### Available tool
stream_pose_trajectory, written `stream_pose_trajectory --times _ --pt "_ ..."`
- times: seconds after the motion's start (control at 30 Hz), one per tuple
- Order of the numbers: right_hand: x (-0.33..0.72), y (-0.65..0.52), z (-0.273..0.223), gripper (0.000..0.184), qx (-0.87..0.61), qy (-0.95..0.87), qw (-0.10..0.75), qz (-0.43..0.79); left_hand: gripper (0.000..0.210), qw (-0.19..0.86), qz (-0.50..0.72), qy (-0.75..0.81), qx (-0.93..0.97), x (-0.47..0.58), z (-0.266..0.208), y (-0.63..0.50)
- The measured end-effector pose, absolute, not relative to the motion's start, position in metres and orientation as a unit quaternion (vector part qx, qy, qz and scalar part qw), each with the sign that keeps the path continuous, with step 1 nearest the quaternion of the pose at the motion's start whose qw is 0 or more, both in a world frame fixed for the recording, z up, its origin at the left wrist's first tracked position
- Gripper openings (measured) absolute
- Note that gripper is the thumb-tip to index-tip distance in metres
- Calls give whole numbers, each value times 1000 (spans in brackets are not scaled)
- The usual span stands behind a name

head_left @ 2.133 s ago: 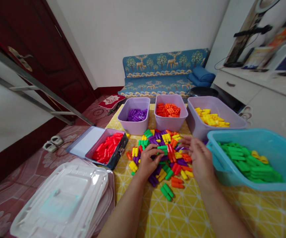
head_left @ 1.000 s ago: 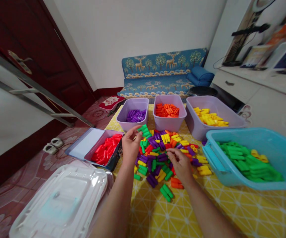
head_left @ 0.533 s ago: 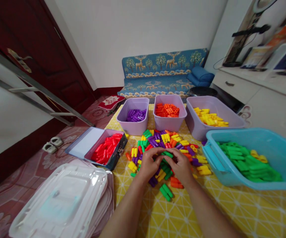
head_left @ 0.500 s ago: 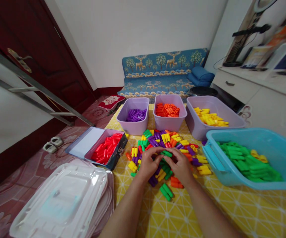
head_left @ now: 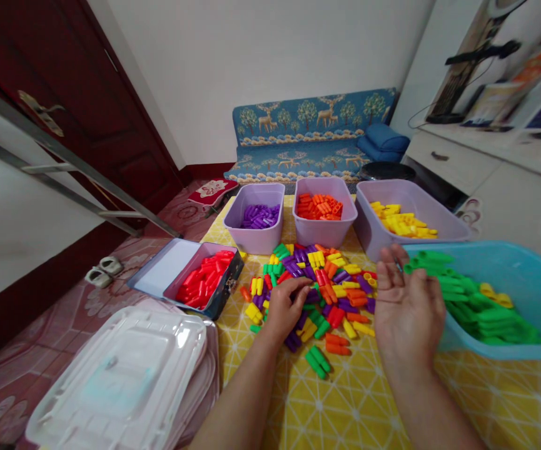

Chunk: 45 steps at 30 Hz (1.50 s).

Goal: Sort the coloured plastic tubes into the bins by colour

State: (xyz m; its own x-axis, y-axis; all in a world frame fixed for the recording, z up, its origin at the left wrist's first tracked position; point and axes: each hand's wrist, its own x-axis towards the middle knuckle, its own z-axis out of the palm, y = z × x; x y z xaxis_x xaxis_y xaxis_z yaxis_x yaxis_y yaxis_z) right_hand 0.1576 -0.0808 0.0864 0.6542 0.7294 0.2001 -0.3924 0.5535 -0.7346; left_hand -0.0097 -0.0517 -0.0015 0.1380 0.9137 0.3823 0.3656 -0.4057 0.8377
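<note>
Hovering palm-up by the turquoise tub (head_left: 540, 290), the right hand (head_left: 408, 312) spreads; left of it, the left hand (head_left: 286, 307) curls over tubes (head_left: 329, 294), grip unclear.

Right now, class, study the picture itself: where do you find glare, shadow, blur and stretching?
Head view: glare whitens a patch of the translucent white plastic lid; soft shadow darkens the yellow, white-lined tablecloth beside the bare left forearm; items atop the white drawer cabinet look smeared; the light-blue plastic bin looks stretched toward the right edge.
</note>
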Motion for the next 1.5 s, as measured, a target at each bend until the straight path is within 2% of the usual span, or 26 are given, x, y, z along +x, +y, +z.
stream_pose_trajectory --times 0.23,0.5,0.63,0.77,1.03,1.13,1.33,1.4,1.5 --pt "167 -81 86 31 -307 -204 848 381 19 267 458 453 717 -10 1 -51" --pt "156 -85 79 29 -356 -205 775 480 19 266 443 449 728 -10 0 -49" --pt "151 -98 76 26 -409 -263 703 519 18 264 438 455 729 -11 2 -50" --pt "161 -117 70 25 -493 -425 543 532 16 257 434 444 740 -4 19 -56" --pt "212 -157 78 16 -574 -689 276 344 21 263 459 257 809 66 96 -54" --pt "243 -168 88 19 -622 -681 263 285 26 255 420 192 849 104 109 -40" --pt "323 -154 104 24 -742 -561 356 85 44 203 281 216 913 176 104 -19" --pt "350 -136 104 17 -775 -550 309 38 51 177 231 228 929 191 101 -18" --pt "383 -104 100 21 -804 -569 172 24 53 136 180 253 941 202 99 -20"
